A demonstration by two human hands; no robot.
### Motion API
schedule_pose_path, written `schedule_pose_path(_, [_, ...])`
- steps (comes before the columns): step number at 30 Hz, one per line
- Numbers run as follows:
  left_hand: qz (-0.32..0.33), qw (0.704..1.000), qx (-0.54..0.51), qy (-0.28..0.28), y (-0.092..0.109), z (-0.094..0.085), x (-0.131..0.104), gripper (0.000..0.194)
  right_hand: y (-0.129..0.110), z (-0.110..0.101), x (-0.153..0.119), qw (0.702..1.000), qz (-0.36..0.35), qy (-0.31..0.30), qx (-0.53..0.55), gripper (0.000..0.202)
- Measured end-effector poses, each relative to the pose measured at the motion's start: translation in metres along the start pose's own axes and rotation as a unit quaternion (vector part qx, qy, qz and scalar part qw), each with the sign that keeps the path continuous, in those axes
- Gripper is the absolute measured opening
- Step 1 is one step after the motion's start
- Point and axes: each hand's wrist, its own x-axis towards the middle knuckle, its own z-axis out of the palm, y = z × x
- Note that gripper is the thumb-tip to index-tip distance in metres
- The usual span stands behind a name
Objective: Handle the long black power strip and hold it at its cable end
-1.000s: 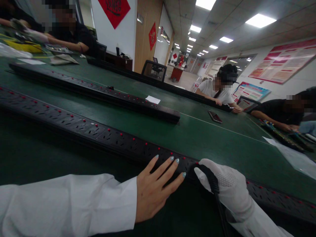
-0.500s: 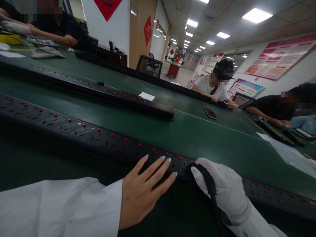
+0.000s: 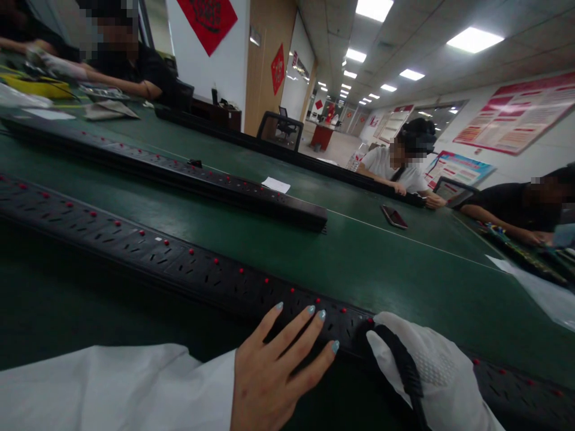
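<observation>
From my remote seat I have a long black power strip (image 3: 197, 269) running slantwise across the green counter (image 3: 359, 257), right under both hands. My bare left hand (image 3: 281, 368) lies over it, the 4 visible fingers spread, their tips on or just above the sockets; I cannot tell how hard they press. My gloved right hand (image 3: 426, 365) has its fingers pinching what looks like a black plug (image 3: 393, 344) at the strip, its cord (image 3: 419, 408) trailing toward me. The glove hides the contact, so I cannot tell whether the plug is seated. If it meets the slots at an angle, a push could jam or bend its pins, and the fabric glove could slip on that rounded body. A sideways pull might strain the cord where it leaves the plug. My left fingers grip nothing, so a hard shove could skid the strip, perhaps toward the 2nd black strip (image 3: 269, 200) lying apart beyond it.
</observation>
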Motion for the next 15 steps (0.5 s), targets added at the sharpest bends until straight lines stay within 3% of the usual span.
schedule_pose_path(4, [0.001,0.999,0.001,0.037,-0.0001,0.0048,0.0003,0.037,-0.0005,0.0006,0.0012,1.0,-0.001,-0.005,-0.003,0.028])
schedule_pose_path(15, [0.012,0.999,-0.003,-0.036,-0.0019,-0.0018,-0.001,0.054,0.0001,0.0008,-0.0011,1.0,0.005,-0.008,0.012,0.027])
